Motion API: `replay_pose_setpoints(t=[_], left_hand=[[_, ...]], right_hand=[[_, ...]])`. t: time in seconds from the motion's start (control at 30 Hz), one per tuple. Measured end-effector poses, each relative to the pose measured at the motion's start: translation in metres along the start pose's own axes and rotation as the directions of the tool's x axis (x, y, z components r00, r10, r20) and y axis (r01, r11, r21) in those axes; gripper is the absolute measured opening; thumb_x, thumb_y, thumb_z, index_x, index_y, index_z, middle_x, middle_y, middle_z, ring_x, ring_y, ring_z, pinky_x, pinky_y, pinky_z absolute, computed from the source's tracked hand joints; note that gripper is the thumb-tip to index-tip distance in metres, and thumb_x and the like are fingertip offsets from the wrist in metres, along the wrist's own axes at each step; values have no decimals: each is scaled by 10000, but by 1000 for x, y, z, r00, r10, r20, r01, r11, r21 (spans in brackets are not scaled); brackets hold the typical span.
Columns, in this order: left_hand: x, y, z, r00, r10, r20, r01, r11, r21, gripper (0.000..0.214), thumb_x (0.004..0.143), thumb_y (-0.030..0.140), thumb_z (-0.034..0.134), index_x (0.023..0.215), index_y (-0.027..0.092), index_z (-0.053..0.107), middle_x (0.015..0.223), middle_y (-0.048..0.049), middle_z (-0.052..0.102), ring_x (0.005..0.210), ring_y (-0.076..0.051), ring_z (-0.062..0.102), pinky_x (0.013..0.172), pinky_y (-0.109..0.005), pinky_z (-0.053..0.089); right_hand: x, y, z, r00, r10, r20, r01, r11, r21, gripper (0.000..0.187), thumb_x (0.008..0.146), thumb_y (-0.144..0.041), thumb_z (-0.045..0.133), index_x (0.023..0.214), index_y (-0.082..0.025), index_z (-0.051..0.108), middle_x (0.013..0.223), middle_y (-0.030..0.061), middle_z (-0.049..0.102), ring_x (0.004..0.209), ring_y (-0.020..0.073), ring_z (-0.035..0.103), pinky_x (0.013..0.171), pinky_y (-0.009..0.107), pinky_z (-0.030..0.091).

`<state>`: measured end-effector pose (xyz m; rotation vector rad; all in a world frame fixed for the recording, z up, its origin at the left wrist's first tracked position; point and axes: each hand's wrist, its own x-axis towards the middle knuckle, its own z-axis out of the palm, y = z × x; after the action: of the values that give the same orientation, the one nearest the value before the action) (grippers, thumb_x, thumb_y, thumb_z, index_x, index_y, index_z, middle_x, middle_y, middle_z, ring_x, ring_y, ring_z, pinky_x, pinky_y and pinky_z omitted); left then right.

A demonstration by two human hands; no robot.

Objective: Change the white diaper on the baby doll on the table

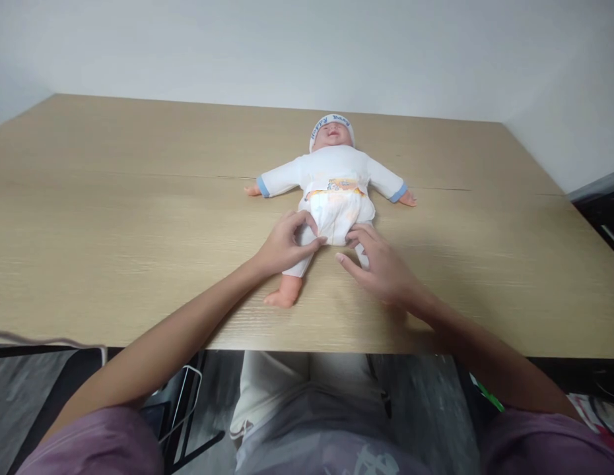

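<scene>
A baby doll point(339, 161) in a white outfit with blue cuffs lies on its back, arms spread, head toward the wall. Its white headband point(331, 119) carries blue lettering. Around its hips is a white diaper point(334, 211) with an orange printed waistband. My left hand point(290, 244) pinches the diaper's edge by the leg on the left, thumb and index finger close together. At the other leg, my right hand point(379, 264) touches the diaper's edge with its fingertips, its thumb held apart. That hand mostly hides the doll's leg on the right.
The wooden table point(138, 218) reaches back to a white wall point(267, 53), with a seam running across its top. A pale cable point(49, 341) lies along the front left edge. Dark objects point(604, 211) stand beyond the right edge.
</scene>
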<state>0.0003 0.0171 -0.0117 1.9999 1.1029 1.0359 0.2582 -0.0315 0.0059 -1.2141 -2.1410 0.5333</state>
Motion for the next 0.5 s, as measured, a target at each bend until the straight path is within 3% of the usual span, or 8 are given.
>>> replay_pose_setpoints(t=[0.2, 0.37, 0.5], left_hand=[[0, -6, 5, 997, -73, -19, 67, 971, -231, 411, 880, 426, 875, 1018, 235, 538, 923, 5, 573, 819, -174, 503, 763, -327, 398], [-3, -7, 11, 977, -185, -109, 147, 947, -284, 570, 785, 441, 955, 1123, 240, 543, 1133, -48, 670, 980, -209, 659, 861, -345, 494], [-7, -4, 12, 962, -240, -131, 197, 941, -274, 595, 784, 431, 986, 1197, 226, 610, 1079, -43, 748, 998, -225, 723, 885, -359, 530]], right_hand=[[0, 0, -5, 1000, 11, 22, -12, 1000, 25, 181, 1059, -377, 670, 1170, -238, 639, 1339, 153, 711, 1283, 336, 696, 1089, 495, 563], [1, 0, -7, 1000, 4, 21, -4, 1000, 26, 134, 1065, -356, 659, 1135, -242, 649, 1278, 126, 742, 1217, 310, 724, 1060, 457, 569], [1, -2, -8, 999, 42, 34, -43, 999, 23, 153, 1057, -351, 667, 1175, -253, 661, 1274, 105, 768, 1149, 297, 751, 1013, 444, 582]])
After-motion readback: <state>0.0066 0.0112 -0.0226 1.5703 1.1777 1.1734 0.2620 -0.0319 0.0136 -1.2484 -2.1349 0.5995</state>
